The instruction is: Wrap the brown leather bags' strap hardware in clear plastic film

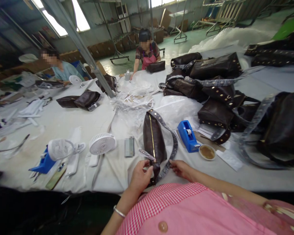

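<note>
The tabletop [117,174] is leaving passage between the white fan [103,144] and the dark brown zipped leather bag [159,142], though a flat rectangle [129,147] is lying midway. Rightward, the blue tape dispenser [188,138] and round dish [207,159] are narrowing the way; beyond, crumpled clear plastic [177,107] and piled leather bags [214,67] are blocking reach.

Smooth leather-like bag [159,141] with shiny metallic zip [152,135], crinkled plastic sheeting [177,109], glossy plastic tape dispenser [189,142], matt cloth-like surface [116,174]
</note>
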Demonstrator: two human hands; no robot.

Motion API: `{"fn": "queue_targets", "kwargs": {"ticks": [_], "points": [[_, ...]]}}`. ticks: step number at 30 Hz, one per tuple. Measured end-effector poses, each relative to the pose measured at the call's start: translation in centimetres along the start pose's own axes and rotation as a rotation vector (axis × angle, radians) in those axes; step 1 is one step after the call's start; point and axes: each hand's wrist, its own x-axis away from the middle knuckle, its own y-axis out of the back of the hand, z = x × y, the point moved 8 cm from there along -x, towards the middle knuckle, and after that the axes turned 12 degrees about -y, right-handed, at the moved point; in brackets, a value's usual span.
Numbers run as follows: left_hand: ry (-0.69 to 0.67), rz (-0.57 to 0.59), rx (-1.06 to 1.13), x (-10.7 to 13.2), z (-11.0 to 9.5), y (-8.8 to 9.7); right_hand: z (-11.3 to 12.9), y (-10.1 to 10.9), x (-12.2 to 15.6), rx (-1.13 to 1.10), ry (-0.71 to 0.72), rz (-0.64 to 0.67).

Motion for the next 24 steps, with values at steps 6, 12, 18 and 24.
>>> {"fn": "queue_targets", "kwargs": {"ticks": [6, 12, 18, 24], "points": [[0.169, 0.103, 0.241, 2.2, 2.4, -2.3, 0.7, 0.0, 0.3, -0.148, 0.009, 0.159], [0.213, 0.388, 0.144, 4.6, 3.4, -4.0, 2.3, -2.3, 6.0, -0.284, 0.129, 0.532], [0.102, 0.371, 0.163, 4.2, 0.8, -3.4, 7.8, -6.0, 17.2, -0.161, 0.391, 0.838], [-0.314, -0.008, -0.081, 1.8, -6.6, 3.5, 12.9, -10.0, 28.8, -0.154, 0.47, 1.087]]}}
